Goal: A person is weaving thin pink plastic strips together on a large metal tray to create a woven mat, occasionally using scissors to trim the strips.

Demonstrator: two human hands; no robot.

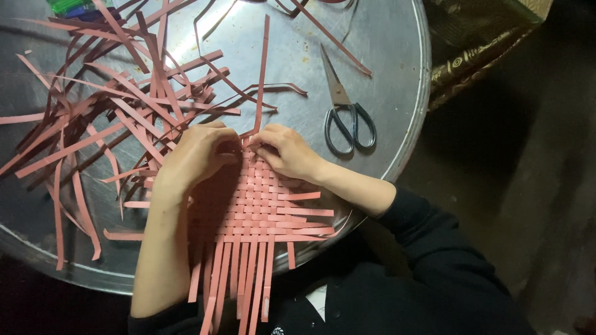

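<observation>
A woven mat of pink paper strips [261, 208] lies on a round metal tray [397, 124], its loose ends hanging over the near rim. My left hand [195, 155] rests on the mat's far left edge, fingers curled on the strips. My right hand [287, 152] pinches a strip at the mat's far edge, just beside the left hand. One long pink strip [263, 74] runs straight away from between the two hands.
A tangled pile of loose pink strips [112, 105] covers the tray's left half. Scissors with dark handles [344, 111] lie shut to the right of my hands. A green and blue object [77, 7] sits at the far left edge. A patterned cloth [478, 56] lies beyond the tray's right rim.
</observation>
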